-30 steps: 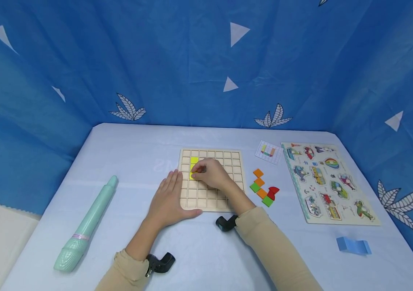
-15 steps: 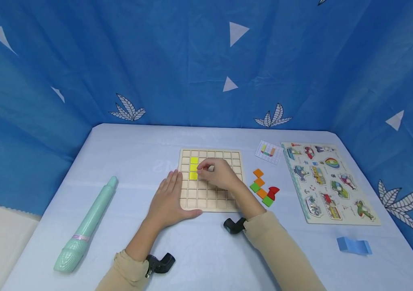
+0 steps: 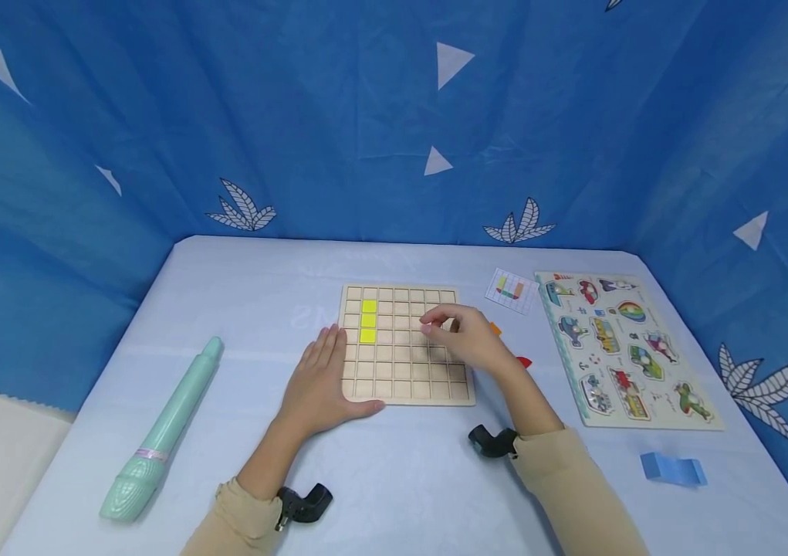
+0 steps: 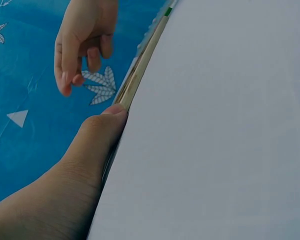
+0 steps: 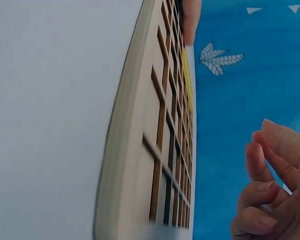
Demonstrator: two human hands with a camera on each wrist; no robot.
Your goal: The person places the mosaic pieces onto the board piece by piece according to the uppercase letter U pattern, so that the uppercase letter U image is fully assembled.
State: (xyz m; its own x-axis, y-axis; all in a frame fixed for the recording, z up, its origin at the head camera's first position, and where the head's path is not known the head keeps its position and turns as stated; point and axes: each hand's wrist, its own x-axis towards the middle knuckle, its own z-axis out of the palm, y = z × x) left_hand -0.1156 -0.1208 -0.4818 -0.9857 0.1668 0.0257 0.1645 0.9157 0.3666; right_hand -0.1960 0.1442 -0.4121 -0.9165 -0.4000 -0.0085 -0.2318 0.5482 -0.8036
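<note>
Blue cloth (image 3: 338,116) backs the table (image 3: 394,486), where the left hand (image 3: 317,382), gripping nothing, lies along the left edge of the board (image 3: 400,371), likely steadying it, while the empty right hand (image 3: 468,338) hovers right of its three yellow tiles (image 3: 369,320).

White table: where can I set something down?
Free: between the mint-green microphone and left hand; behind the square wooden grid board. Crowded: around its right side: right hand, small red and orange pieces, white gridded card, pale illustrated puzzle board.
</note>
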